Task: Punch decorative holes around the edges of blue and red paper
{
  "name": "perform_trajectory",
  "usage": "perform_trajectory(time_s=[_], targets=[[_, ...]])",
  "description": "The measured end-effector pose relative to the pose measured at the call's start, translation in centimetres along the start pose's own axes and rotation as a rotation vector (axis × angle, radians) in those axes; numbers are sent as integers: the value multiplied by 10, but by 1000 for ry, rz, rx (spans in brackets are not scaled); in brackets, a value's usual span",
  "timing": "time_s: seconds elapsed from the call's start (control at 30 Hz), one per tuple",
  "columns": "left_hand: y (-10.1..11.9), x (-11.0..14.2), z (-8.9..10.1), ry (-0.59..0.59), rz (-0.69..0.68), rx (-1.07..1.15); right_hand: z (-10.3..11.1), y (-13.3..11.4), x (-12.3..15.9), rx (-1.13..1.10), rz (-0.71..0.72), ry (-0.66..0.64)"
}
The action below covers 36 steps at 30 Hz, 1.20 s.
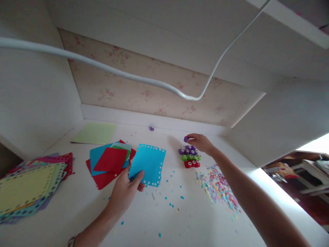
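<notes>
My left hand (131, 183) grips a blue paper sheet (149, 164) by its lower left corner, thumb on top. Small shapes are punched along the edges of that sheet. Between the fingertips of my right hand (199, 141) is a small purple craft punch (186, 139), lifted just behind a cluster of similar punches. This cluster stands in rows: purple punches (189, 151), green punches (191, 157) and red punches (192, 164), most with a round white top. A lone purple punch (152, 128) sits farther back near the wall.
Red and blue paper sheets (110, 159) overlap left of my left hand. A pale green stack (94, 133) lies behind them, and a pile of punched sheets (28, 187) at far left. Confetti (218, 185) is heaped under my right forearm. A white cable (123, 75) hangs across the front.
</notes>
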<state>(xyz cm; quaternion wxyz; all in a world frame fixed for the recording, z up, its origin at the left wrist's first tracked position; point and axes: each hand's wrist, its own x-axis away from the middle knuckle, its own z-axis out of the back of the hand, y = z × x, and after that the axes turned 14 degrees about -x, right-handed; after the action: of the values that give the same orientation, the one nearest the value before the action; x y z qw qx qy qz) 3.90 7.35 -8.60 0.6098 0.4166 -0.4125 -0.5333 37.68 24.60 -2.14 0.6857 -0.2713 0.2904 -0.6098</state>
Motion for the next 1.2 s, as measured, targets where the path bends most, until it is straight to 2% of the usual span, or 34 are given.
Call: perform_trajectory(time_s=[0.2, 0.33, 0.47, 0.6, 0.7, 0.87, 0.97, 1.07, 1.2], targets=[[-3, 0, -1, -2, 8, 12, -11, 7, -22, 342, 48, -239], [-1, 1, 0, -4, 31, 29, -16, 14, -32, 472, 43, -337], [2, 1, 1, 3, 22, 47, -16, 11, -39, 540, 3, -388], [1, -1, 1, 15, 40, 75, -27, -5, -53, 559, 32, -328], [-1, -1, 0, 13, 47, 89, -56, -23, -66, 527, 98, -274], [-4, -2, -1, 19, 50, 115, -133, -48, -86, 432, 226, -229], [-5, -2, -2, 6, 63, 149, -169, -57, -97, 393, 272, -212], [-9, -3, -4, -11, 63, 185, -184, -62, -107, 364, 276, -211], [-12, -1, -7, -30, 53, 184, -183, -66, -118, 323, 239, -203]])
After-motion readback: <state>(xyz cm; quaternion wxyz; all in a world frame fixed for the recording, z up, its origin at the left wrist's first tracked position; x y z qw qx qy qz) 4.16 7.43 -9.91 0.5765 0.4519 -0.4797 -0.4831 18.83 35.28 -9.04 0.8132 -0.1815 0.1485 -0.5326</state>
